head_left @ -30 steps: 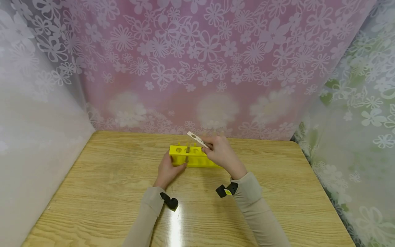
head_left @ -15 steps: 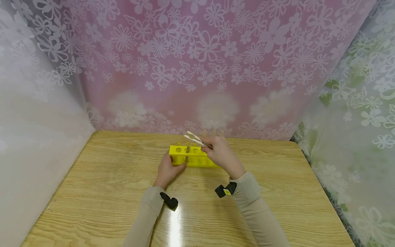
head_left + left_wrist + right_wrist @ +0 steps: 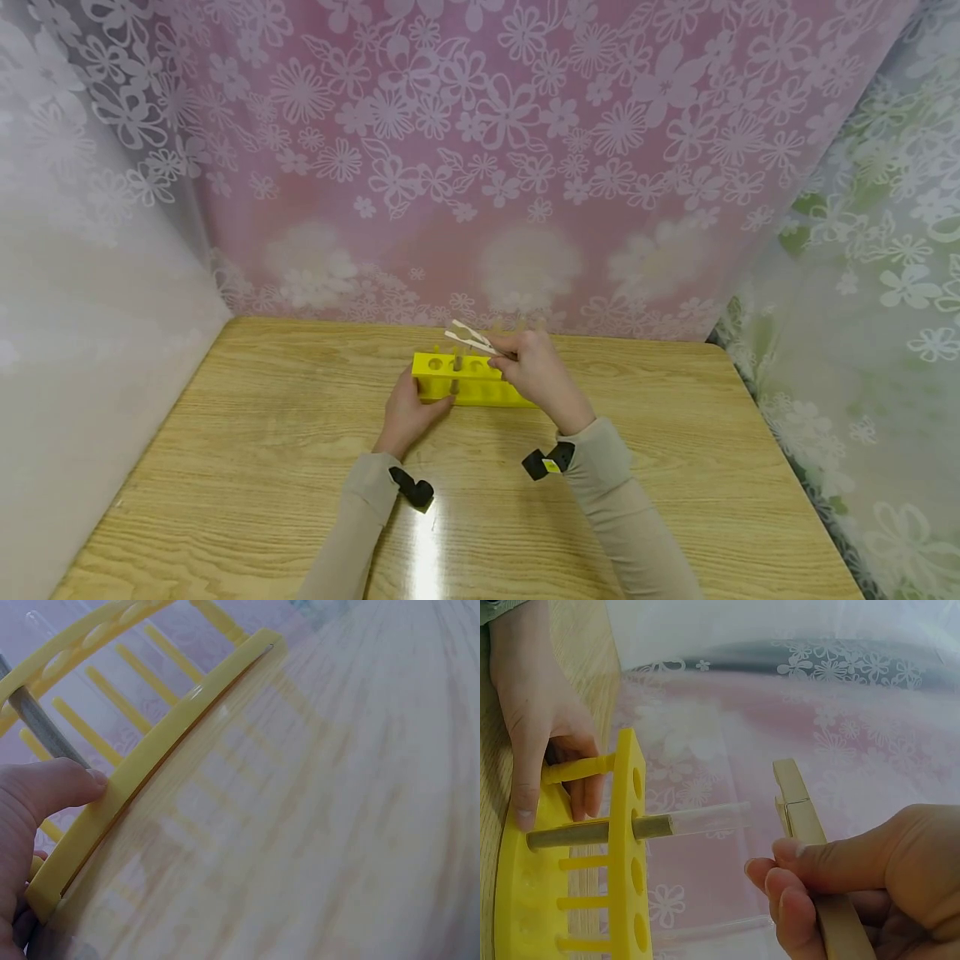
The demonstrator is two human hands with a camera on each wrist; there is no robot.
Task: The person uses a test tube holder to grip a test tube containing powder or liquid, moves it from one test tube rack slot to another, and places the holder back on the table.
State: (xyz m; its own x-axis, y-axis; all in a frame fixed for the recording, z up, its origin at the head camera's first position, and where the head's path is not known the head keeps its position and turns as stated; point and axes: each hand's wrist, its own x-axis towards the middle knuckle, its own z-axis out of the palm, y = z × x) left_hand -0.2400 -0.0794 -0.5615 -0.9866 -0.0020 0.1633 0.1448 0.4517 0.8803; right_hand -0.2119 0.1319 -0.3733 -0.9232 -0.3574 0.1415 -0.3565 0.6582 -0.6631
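Observation:
A yellow test tube rack (image 3: 480, 387) stands on the wooden table (image 3: 262, 433). One glass test tube (image 3: 456, 371) with grey-brown filling stands in a hole near the rack's left end. My left hand (image 3: 420, 402) grips that end of the rack, thumb (image 3: 52, 787) on the base strip (image 3: 172, 742). My right hand (image 3: 506, 354) pinches a wooden tube clamp (image 3: 468, 337) above the rack. In the right wrist view the clamp (image 3: 801, 814) sits just off the clear top of the tube (image 3: 697, 819), not touching it. The clamp's two arms show apart.
Flowered curtains (image 3: 480, 167) close the table in at the back and on both sides. The rack's other holes (image 3: 637, 877) hold nothing I can see. Bare table top lies in front of both sleeves.
My right hand has dropped slightly and shifted left with the clamp, whose two arms now show spread. The left hand and rack have stayed put.

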